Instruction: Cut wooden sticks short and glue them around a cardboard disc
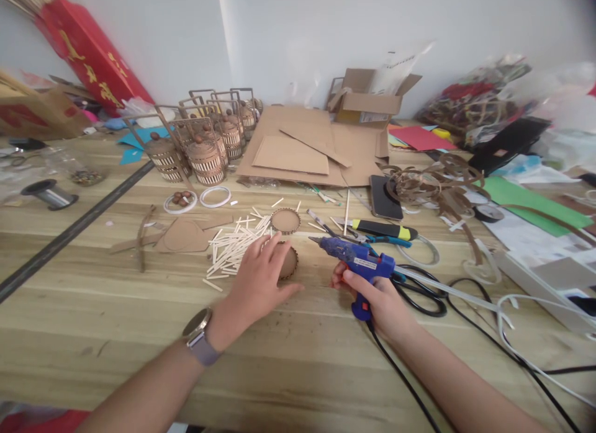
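My right hand [379,299] is wrapped round the grip of a blue hot glue gun [361,259], its nozzle pointing left and a clear glue stick running out of its back. My left hand [261,272], wearing a watch at the wrist, hovers with fingers spread over a round cardboard disc with a ridged rim [289,262], partly hiding it. Whether the fingers touch the disc I cannot tell. A second rimmed disc [285,220] lies just behind. To the left is a loose pile of short pale wooden sticks [233,250].
Several small lidded baskets with tall handles [205,154] stand at the back left. Cardboard sheets [291,154] lie at the back middle. A utility knife [384,229], a phone [385,197], curled brown strips [437,178] and black cables [426,296] lie on the right.
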A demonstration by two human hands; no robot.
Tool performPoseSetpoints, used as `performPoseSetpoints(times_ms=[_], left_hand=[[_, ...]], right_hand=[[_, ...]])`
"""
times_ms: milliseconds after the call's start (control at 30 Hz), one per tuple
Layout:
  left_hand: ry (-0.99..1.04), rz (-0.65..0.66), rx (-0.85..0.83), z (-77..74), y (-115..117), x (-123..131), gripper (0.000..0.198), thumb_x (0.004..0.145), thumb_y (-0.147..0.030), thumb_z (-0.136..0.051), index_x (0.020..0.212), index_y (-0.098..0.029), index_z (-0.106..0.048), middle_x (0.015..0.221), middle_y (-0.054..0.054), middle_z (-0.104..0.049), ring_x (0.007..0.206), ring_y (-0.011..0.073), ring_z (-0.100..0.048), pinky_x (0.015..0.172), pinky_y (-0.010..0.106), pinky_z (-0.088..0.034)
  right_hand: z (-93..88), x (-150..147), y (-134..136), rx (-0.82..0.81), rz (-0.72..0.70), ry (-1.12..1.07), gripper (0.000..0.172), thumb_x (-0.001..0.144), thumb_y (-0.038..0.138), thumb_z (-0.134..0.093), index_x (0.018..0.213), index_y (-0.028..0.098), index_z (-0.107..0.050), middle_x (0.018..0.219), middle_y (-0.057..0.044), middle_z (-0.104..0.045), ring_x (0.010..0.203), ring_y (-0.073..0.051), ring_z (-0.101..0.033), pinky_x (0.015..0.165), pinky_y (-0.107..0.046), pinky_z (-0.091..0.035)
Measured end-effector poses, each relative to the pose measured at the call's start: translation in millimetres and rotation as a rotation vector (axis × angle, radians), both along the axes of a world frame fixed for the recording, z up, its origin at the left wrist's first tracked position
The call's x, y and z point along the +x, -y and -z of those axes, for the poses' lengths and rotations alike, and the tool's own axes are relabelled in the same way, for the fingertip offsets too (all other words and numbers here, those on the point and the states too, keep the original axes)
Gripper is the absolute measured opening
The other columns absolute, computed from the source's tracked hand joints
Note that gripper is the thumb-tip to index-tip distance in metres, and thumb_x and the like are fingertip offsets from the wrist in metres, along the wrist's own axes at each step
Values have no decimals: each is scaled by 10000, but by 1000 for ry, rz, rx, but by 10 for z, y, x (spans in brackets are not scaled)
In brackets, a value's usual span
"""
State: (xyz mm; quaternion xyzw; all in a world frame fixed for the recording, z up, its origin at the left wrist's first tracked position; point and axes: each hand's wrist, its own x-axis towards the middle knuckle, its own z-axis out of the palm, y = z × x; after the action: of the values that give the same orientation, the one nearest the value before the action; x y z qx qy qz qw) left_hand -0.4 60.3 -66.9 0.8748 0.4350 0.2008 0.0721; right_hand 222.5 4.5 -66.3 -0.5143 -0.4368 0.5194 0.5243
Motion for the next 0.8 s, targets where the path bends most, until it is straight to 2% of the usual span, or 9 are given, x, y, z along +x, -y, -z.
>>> performPoseSetpoints(times_ms=[100, 200, 267, 367, 467, 533, 600, 700, 800], left_hand=[[-64, -77, -13, 35, -20, 27, 659, 777, -434, -702, 1324, -161, -456, 1384, 183, -495, 1232, 383, -445, 1003, 581, -390], [-41, -42, -23, 19, -16, 28, 592, 792, -348, -672, 1316, -159, -470, 1332, 157, -537, 1195, 350, -467, 1006, 551, -403], [-18, 51, -21, -7, 2, 18, 609, 774, -264, -653, 1339, -144, -461, 1393, 162, -487, 1253, 344, -426, 1062, 533, -368], [-37, 268, -56, -14, 30, -8, 698, 741, -124, -587, 1411, -144, -393, 1517, 163, -346, 1390, 334, -292, 1151, 538, -255], [-67, 351, -98, 23, 38, -30, 750, 738, -52, -521, 1453, -170, -329, 1560, 153, -275, 1452, 329, -186, 1169, 585, -177], [-45, 324, -101, 45, 38, -24, 695, 781, -81, -520, 1446, -173, -339, 1554, 157, -290, 1454, 320, -191, 1170, 573, -190], [-14, 264, -92, 56, 39, 4, 617, 834, -209, -577, 1417, -165, -380, 1521, 175, -344, 1432, 323, -249, 1159, 554, -241], [-23, 163, -73, 69, 39, 65, 693, 794, -436, -684, 1369, -142, -433, 1457, 206, -422, 1360, 361, -357, 1109, 558, -324], [-40, 121, -73, 84, 29, 93, 664, 795, -432, -684, 1345, -145, -451, 1407, 198, -482, 1295, 353, -434, 1070, 550, -370]], right_hand=[[12, 3, 6, 13, -23, 11, 303, 764, 498, -711, 786, 200, -660, 740, -29, -635, 735, -190, -585, 745, -329, -455], [15, 13, 7, 27, -38, 2, 274, 782, 475, -706, 793, 204, -664, 748, -25, -638, 744, -182, -585, 751, -318, -446], [14, 19, 4, 26, -35, -12, 271, 778, 470, -711, 799, 204, -665, 752, -27, -639, 742, -183, -585, 749, -319, -447], [12, 19, -3, 24, -28, -32, 273, 769, 473, -717, 799, 207, -662, 753, -26, -634, 739, -184, -582, 742, -322, -454], [6, 7, -6, 23, -22, -17, 279, 765, 480, -716, 787, 207, -662, 752, -25, -629, 742, -184, -578, 739, -320, -459], [-1, -2, -4, 21, -20, -1, 292, 757, 490, -717, 781, 204, -663, 749, -29, -630, 738, -187, -577, 735, -323, -465], [-4, -7, -2, 12, -18, 7, 302, 751, 499, -719, 777, 203, -660, 748, -31, -632, 737, -190, -578, 734, -324, -467], [-1, -1, -4, -3, -15, 6, 301, 747, 499, -726, 777, 208, -659, 747, -26, -631, 742, -188, -578, 744, -320, -462], [2, 8, -17, -10, -4, -1, 309, 731, 504, -742, 786, 210, -668, 741, -25, -636, 742, -194, -586, 746, -326, -465]])
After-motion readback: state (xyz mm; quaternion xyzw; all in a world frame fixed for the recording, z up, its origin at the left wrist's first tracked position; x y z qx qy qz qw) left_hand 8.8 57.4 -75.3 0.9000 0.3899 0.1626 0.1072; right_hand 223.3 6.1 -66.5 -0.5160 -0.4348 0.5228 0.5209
